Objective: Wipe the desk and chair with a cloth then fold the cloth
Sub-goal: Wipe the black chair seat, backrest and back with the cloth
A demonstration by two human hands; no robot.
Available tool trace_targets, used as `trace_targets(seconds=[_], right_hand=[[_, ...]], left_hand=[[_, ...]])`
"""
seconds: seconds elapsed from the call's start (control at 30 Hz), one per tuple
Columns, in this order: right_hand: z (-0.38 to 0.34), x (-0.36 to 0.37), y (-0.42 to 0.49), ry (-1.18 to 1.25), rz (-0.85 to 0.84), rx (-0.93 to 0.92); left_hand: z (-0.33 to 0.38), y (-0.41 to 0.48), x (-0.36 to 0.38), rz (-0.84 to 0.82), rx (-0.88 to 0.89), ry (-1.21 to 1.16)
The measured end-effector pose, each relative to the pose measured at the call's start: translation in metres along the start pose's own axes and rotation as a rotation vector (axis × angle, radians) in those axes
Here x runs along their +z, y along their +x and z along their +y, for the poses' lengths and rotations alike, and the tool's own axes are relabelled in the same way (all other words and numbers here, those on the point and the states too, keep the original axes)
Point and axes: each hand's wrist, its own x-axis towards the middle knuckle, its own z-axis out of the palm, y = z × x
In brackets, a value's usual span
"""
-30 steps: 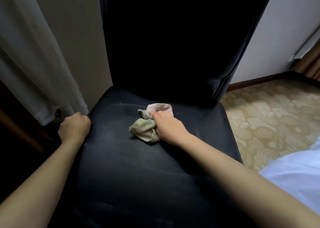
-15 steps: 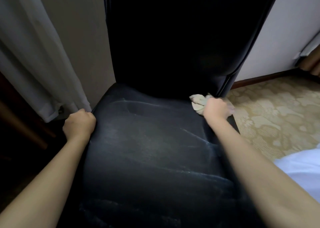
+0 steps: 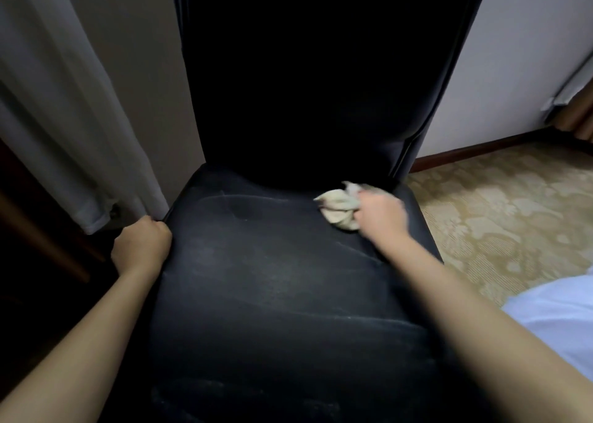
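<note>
Two bare forearms reach over a black padded chair (image 3: 272, 278), its dusty, streaked seat filling the near frame. White fabric (image 3: 558, 320) shows at the lower right corner. The seat's left edge runs close beside a pale curtain (image 3: 64, 118), leaving little room on that side, while its right edge gives onto open patterned carpet (image 3: 497, 223). The left hand (image 3: 141, 246) grips the seat's left edge, fingers curled over it. Towards the back right corner the right hand (image 3: 380, 214), blurred, has its fingers closed around a crumpled, pale green-beige cloth (image 3: 337, 207). The cloth is bunched against the seat, just in front of the tall backrest (image 3: 314, 69). Beyond, a wooden baseboard (image 3: 465, 153) meets a light wall (image 3: 519, 53).
</note>
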Motion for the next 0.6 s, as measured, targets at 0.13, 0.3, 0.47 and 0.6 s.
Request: trace_targets(seconds=[0.13, 0.3, 0.47, 0.6], right_hand=[[0.082, -0.013, 0.007, 0.004, -0.099, 0.356], [0.083, -0.008, 0.022, -0.057, -0.175, 0.464], [0.020, -0.004, 0.046, -0.201, -0.168, 0.394], [-0.039, 0.003, 0.058, -0.263, -0.140, 0.296]], left_hand=[[-0.002, -0.004, -0.001, -0.009, -0.033, 0.009], [-0.003, -0.010, -0.003, -0.033, -0.093, 0.019], [-0.001, -0.022, -0.005, -0.038, -0.119, 0.087], [-0.003, -0.029, -0.008, -0.076, -0.114, 0.188]])
